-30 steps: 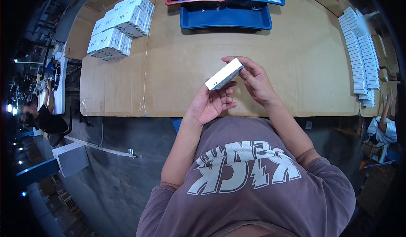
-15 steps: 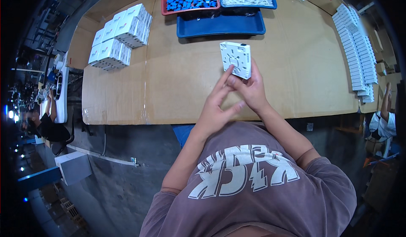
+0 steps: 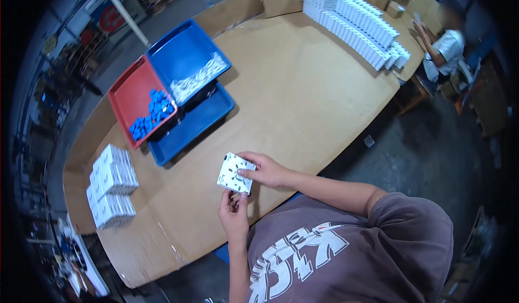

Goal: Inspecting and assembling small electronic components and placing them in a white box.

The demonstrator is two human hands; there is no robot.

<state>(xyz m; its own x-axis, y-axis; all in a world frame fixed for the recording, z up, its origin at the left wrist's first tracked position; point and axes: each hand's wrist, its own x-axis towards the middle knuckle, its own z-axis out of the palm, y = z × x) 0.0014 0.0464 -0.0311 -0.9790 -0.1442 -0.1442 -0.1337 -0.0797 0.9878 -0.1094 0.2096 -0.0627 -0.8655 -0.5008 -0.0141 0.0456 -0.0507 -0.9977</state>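
Observation:
A flat, square white plastic piece with dark slots in its face is held up over the cardboard-covered table. My right hand is closed on its right side, thumb lying across the slotted face and fingers behind. At the near edge of the piece is my left hand, its thumb and fingertips closed on the lower corner. The curled fingers of that hand are partly in shadow. What lies behind the piece is hidden.
Ahead to the left, a red tray holds small blue parts, and a blue tray holds slim white parts. Below them sits another blue tray. White boxes are stacked left; long rows of white boxes stand far right, near another person.
The view has swung round, so the trays now appear to the left. My right thumb has moved onto the slotted face, and my left hand has shifted to the near edge.

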